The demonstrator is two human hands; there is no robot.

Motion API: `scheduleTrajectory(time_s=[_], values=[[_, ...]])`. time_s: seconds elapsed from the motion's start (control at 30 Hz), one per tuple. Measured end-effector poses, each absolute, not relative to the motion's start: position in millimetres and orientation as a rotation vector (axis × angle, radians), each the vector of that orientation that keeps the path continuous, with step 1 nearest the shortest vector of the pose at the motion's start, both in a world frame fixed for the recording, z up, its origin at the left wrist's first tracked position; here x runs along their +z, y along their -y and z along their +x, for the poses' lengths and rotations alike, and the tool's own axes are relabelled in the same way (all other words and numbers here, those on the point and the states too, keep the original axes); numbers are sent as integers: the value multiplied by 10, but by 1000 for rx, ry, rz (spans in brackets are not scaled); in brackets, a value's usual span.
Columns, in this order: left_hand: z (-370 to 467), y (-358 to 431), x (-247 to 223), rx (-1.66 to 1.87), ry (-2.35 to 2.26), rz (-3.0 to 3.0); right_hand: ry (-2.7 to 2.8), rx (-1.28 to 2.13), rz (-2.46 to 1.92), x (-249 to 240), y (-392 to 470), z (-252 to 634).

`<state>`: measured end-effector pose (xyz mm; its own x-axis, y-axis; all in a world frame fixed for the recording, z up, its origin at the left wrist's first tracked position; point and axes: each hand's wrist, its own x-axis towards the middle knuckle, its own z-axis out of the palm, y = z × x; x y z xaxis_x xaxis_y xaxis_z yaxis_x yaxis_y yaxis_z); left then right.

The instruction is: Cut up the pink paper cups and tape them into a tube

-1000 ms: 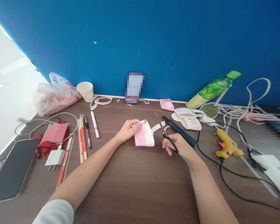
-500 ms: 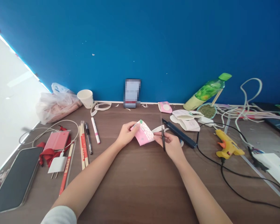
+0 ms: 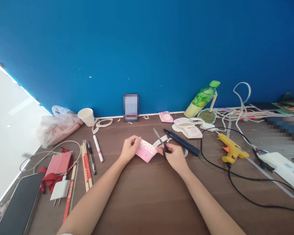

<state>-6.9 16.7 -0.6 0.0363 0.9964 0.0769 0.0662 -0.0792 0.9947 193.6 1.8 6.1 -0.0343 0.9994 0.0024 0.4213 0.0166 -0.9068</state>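
My left hand point(image 3: 130, 148) pinches the upper left edge of a pink patterned paper piece point(image 3: 146, 151) above the brown table point(image 3: 147, 199). With my right hand point(image 3: 175, 158) I hold dark-handled scissors point(image 3: 163, 143), their blades pointing up and left, while its fingertips touch the right edge of the pink piece. A narrow white strip point(image 3: 161, 141) extends from that edge behind the scissors. Just right of my right hand lies a long dark tool point(image 3: 182, 142), with a round, pale roll partly hidden beside it.
Cut cup pieces point(image 3: 192, 131), a tilted green bottle point(image 3: 202, 99) and a yellow glue gun point(image 3: 232, 148) with a black cord are on the right. A phone point(image 3: 131, 107) leans on the blue wall. Leftward are a paper cup point(image 3: 86, 116), pens, chopsticks and a plastic bag point(image 3: 58, 127).
The camera view has shifted, so things sit lower and more to the left. The scissors have turned from upright to slanting up-left, and the pink piece has tilted flatter.
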Motion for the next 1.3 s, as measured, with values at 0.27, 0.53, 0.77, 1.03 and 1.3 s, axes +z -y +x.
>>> scheduleTrajectory(time_s=[0.27,0.53,0.77,1.03,1.3], values=[[-75,-191,-61,1323,-1411,1379,1871,317,-1504,-20,-88,1977],[-59,-203,-72,1191,-1692,1730,1939,210,-1546,-68,-157,1957],[-26,-163,-122,1240,-1880,1872,1570,420,-1463,-14,-146,1975],[-18,-99,-60,1460,-1295,2133,1354,950,-1275,196,-1,1825],[3,-85,-20,1414,-1243,2127,1513,1020,-1321,110,33,1740]])
